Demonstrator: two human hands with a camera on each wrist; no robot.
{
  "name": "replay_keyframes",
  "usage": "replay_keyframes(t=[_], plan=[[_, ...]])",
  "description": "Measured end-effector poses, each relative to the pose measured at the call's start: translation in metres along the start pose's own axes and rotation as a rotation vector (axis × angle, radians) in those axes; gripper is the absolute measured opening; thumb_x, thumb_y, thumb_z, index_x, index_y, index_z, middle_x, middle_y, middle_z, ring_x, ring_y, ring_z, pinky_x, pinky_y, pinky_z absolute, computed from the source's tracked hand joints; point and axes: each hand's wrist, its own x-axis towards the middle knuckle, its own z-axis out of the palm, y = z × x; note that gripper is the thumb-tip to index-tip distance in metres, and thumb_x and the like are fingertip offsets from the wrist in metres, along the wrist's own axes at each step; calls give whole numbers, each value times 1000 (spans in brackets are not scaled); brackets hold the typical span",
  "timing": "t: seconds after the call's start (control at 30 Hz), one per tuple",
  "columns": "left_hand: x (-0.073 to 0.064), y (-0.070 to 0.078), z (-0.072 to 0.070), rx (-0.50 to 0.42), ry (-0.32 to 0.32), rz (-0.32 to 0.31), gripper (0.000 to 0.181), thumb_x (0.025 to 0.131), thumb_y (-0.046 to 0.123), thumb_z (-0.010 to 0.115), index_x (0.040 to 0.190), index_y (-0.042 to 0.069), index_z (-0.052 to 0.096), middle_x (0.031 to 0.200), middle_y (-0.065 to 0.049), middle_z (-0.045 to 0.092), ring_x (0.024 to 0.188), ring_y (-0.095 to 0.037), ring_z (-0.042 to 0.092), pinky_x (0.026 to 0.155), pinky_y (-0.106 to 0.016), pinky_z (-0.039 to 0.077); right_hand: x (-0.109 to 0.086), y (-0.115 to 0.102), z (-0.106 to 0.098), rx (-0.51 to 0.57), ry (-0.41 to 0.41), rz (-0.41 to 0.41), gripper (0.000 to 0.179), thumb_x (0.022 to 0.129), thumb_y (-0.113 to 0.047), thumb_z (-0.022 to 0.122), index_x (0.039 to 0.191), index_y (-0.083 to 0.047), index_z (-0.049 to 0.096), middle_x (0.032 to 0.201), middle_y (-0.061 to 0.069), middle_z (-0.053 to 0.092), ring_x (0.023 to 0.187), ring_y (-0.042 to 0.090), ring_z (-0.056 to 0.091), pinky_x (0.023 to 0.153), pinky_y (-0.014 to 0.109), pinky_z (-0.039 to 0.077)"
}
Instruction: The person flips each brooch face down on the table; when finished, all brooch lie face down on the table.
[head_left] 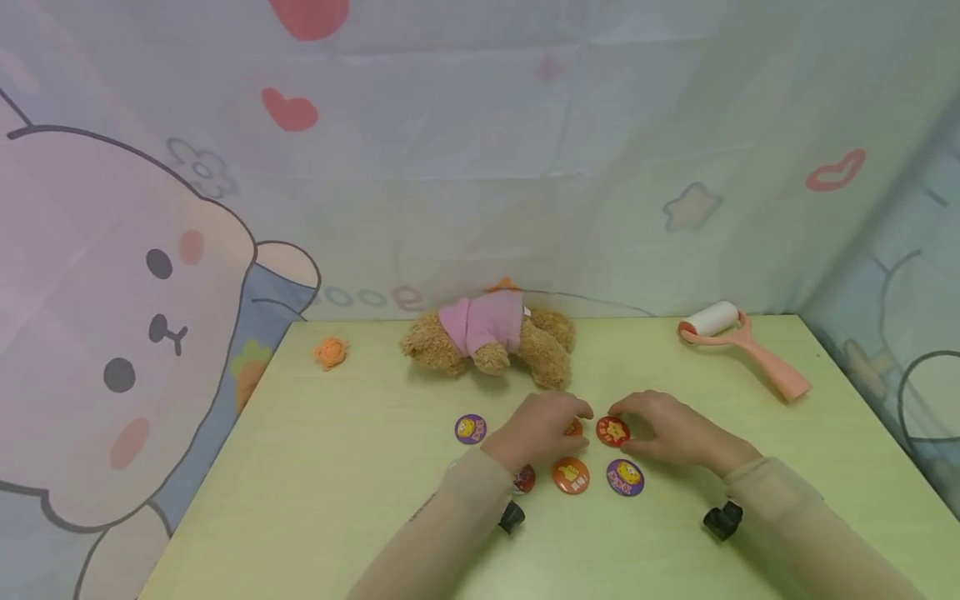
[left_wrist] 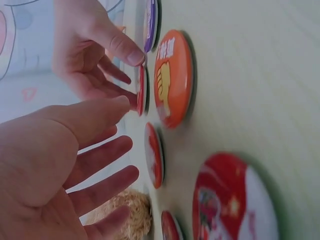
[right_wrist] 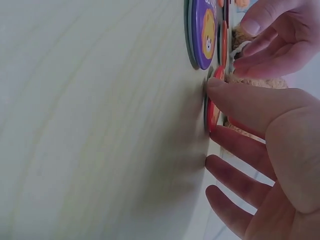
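My right hand [head_left: 667, 427] pinches a round red pin badge with a yellow star [head_left: 612, 432] by its edges, between thumb and index finger, at the tabletop. Its other fingers spread loosely in the right wrist view. The left hand [head_left: 536, 427] hovers with relaxed, parted fingers beside an orange badge [head_left: 574, 427], which it partly covers in the head view; nothing is in its grasp. Nearer me lie an orange thumbs-up badge [head_left: 572, 476] and a purple bear badge [head_left: 626, 477]. A red-and-white badge [left_wrist: 235, 200] sits below the left wrist, partly hidden in the head view.
Another purple badge [head_left: 470, 429] lies left of the left hand. Behind the badges, a brown teddy bear in a pink top [head_left: 487, 325] lies on its side. An orange yarn ball [head_left: 331, 352] is at back left, a pink-handled roller [head_left: 757, 354] at back right.
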Motion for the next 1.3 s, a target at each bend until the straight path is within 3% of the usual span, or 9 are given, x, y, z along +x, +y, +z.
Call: replay_keyframes(t=[0.13, 0.3, 0.43, 0.73, 1.07, 1.3], plan=[[8, 4, 3, 33, -27, -19, 34, 97, 32, 77, 125, 14, 74, 95, 7, 71, 86, -8, 61, 82, -24, 52, 0, 3, 2, 0, 13, -13, 37, 86, -16, 86, 120, -7, 74, 116, 2, 74, 108, 24, 68, 96, 49, 56], [17, 10, 4, 93, -31, -35, 15, 95, 30, 78, 97, 16, 73, 75, 9, 60, 71, -9, 52, 64, -23, 45, -1, 5, 5, 0, 29, -28, 35, 85, -15, 87, 118, -8, 75, 114, 0, 74, 106, 22, 68, 95, 48, 56], [22, 13, 7, 98, -26, -76, 12, 90, 27, 81, 91, 19, 72, 79, 9, 64, 71, -8, 54, 64, -24, 46, 1, 4, 5, 12, 38, -53, 32, 85, -13, 87, 115, -8, 75, 111, -1, 75, 103, 20, 69, 93, 46, 57], [26, 16, 15, 120, -17, -120, 25, 86, 25, 86, 109, 19, 78, 99, 8, 75, 85, -8, 64, 76, -25, 53, 0, 4, 5, 22, 32, -64, 29, 85, -13, 87, 112, -11, 77, 108, -3, 76, 99, 17, 70, 89, 43, 58], [30, 20, 15, 129, 0, -116, 15, 85, 20, 83, 83, 22, 68, 72, 11, 59, 68, -9, 53, 59, -25, 42, -1, 8, 7, 39, 37, -79, 33, 83, -11, 88, 113, -12, 77, 110, -5, 76, 101, 17, 70, 91, 45, 58], [34, 23, 17, 157, 18, -92, 13, 88, 28, 83, 86, 23, 71, 74, 13, 60, 69, -8, 54, 59, -23, 41, 0, 9, 7, 31, 55, -116, 29, 84, -12, 88, 111, -12, 77, 107, -4, 76, 98, 14, 70, 88, 42, 58]])
